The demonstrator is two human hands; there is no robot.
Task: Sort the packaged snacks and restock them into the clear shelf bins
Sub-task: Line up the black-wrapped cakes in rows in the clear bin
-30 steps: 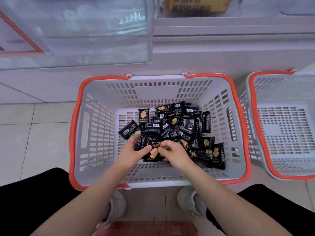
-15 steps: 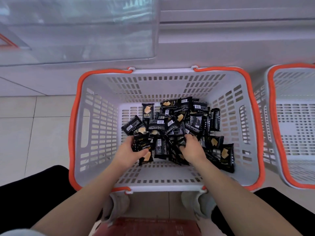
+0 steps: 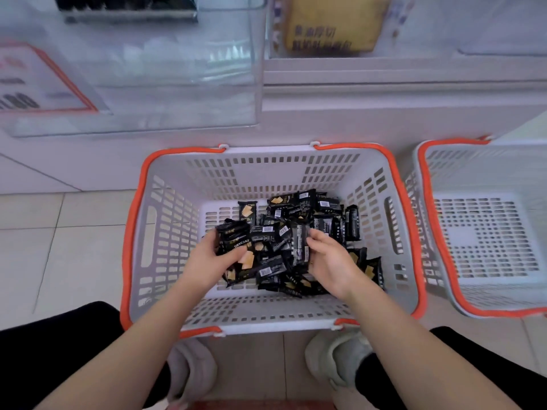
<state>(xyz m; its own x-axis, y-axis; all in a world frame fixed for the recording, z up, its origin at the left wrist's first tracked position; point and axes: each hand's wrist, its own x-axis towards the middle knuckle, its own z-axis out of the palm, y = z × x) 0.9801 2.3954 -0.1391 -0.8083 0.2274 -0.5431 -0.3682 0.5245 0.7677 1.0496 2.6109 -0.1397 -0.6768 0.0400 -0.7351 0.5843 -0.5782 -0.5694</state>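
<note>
Grey slotted plastic with an orange rim makes up the basket on the tiled floor, and everything else is placed from it. Inside it, toward the far right part of its bottom and spreading to the middle, lies a heap of black snack packets, each printed with barcodes and pale cracker pictures.

The left hand reaches into the basket at the left edge of the heap; its fingers and thumb are curled round a bunch of packets, the top one reading DRYCAKE, with the thumb lying across its front. The right hand is in the basket at the heap's near right side, its fingers bent and pinching the edge of an upright black packet between fingertips and thumb. The two hands are near each other with packets between them.

Just right of the basket stands a second basket of the same kind, no contents visible in it. Beyond the basket's far wall rises a white shelf base, and above and left of the basket sits a clear shelf bin with a red-bordered label on its front. Right of that bin, a yellow package shows behind clear plastic. At the basket's near side, two pale shoes and black trouser legs are visible.
</note>
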